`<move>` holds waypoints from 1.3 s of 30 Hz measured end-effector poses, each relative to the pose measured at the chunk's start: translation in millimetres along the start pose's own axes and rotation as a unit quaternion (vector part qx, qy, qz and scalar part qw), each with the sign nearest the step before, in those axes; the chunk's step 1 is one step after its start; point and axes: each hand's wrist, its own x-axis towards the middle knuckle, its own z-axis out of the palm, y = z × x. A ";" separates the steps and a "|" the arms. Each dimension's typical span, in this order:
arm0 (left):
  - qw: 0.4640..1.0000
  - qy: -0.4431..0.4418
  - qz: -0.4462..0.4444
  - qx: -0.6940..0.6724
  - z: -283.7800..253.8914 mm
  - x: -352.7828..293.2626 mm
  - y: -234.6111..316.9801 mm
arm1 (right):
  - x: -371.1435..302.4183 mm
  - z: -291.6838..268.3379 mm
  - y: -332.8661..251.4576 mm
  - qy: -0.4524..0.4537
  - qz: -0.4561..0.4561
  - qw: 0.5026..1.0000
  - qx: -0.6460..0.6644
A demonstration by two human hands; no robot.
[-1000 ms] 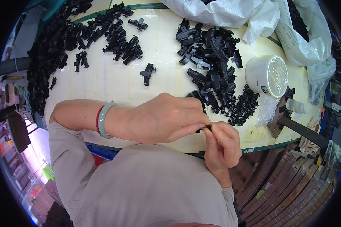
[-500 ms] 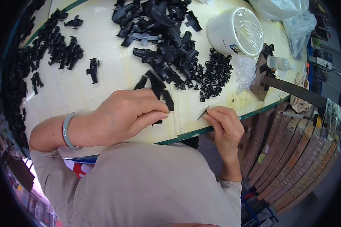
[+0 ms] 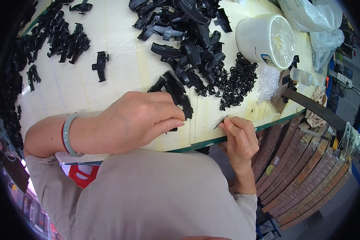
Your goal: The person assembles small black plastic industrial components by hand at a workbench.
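My left hand (image 3: 146, 120) is closed in a pinch at the near side of the table. A black plastic part (image 3: 173, 129) shows just below its thumb, mostly hidden by the hand. Several curved black plastic parts (image 3: 174, 88) lie side by side just beyond my left fingers. To the right, my right hand (image 3: 241, 138) pinches a thin, dark, pointed piece (image 3: 218, 124) at the table edge; its other end is hidden in the fingers. Beyond the hands is a heap of black plastic parts (image 3: 194, 50), with a pile of small black clips (image 3: 238, 86) beside it.
A white bucket (image 3: 248, 38) lies tilted at the back right, near clear plastic bits (image 3: 267, 82) and a small bottle (image 3: 302, 77). A dark strap-like bar (image 3: 314, 106) juts over the right edge. More assembled black parts (image 3: 74, 44) spread along the left. Brown slabs (image 3: 292, 172) stand below right.
The view has shifted, so the table's things sit farther right or higher. The pointed piece in my right hand sticks out less and has turned slightly. My left hand keeps its pinch.
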 end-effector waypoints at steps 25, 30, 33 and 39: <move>0.917 -0.088 -0.229 -0.315 -7.2 4.0 17.8 | -12.8 0.4 -9.3 0.164 0.227 0.877 0.389; 0.907 -0.103 -0.227 -0.338 -8.6 5.6 19.2 | -5.0 2.8 -12.1 0.165 0.183 0.907 0.342; 0.894 -0.096 -0.228 -0.374 -9.0 6.4 19.9 | 2.2 2.9 -9.5 0.185 0.155 0.917 0.318; 0.892 -0.090 -0.219 -0.386 -18.7 6.8 23.2 | 41.4 -18.3 11.2 0.242 0.074 0.956 0.148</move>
